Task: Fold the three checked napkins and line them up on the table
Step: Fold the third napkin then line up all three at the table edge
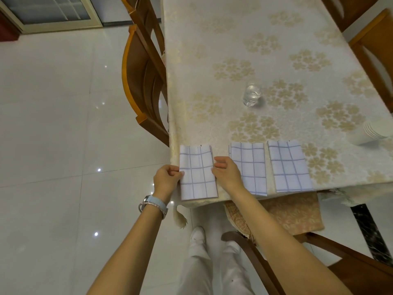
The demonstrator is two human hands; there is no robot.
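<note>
Three folded white napkins with blue checks lie in a row along the near edge of the table [234,50]. The left napkin [196,173] sits at the table's near left corner. My left hand [167,177] pinches its left edge and my right hand [225,172] pinches its right edge. The middle napkin [252,165] lies just right of my right hand, partly covered by my wrist. The right napkin [289,166] lies flat beside it, a narrow gap apart.
A clear glass [252,94] stands mid-table beyond the napkins. A stack of white paper cups [371,132] sits at the right edge. Wooden chairs [144,81] flank the left side, and a cushioned chair [293,211] is tucked under the near edge.
</note>
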